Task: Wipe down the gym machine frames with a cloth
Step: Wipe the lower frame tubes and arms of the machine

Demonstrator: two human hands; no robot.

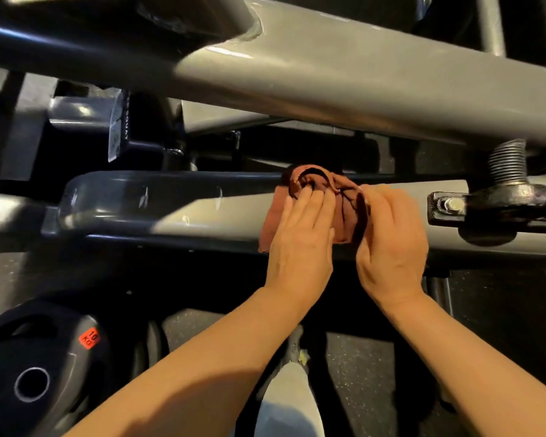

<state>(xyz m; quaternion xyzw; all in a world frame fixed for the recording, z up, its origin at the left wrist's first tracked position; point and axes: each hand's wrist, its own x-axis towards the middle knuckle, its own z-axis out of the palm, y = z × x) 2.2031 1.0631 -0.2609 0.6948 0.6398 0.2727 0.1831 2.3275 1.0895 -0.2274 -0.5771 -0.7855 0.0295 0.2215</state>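
Note:
A crumpled rust-brown cloth [344, 212] lies bunched on the grey horizontal frame bar [171, 212] of the gym machine, near the middle of the view. My left hand [300, 238] lies on the cloth's left part, fingers fairly straight and pressing its folds against the bar. My right hand [391, 241] is at the cloth's right side, its fingers bent over the cloth's edge; how firmly they hold it is hidden. A thicker grey frame beam [360, 83] slopes across the view above the bar.
A black bolted bracket with a threaded spring post [492, 209] sits on the bar just right of my hands. A black 10 kg weight plate [41, 367] stands at the lower left. Dark speckled rubber floor and my leg [287, 402] lie below.

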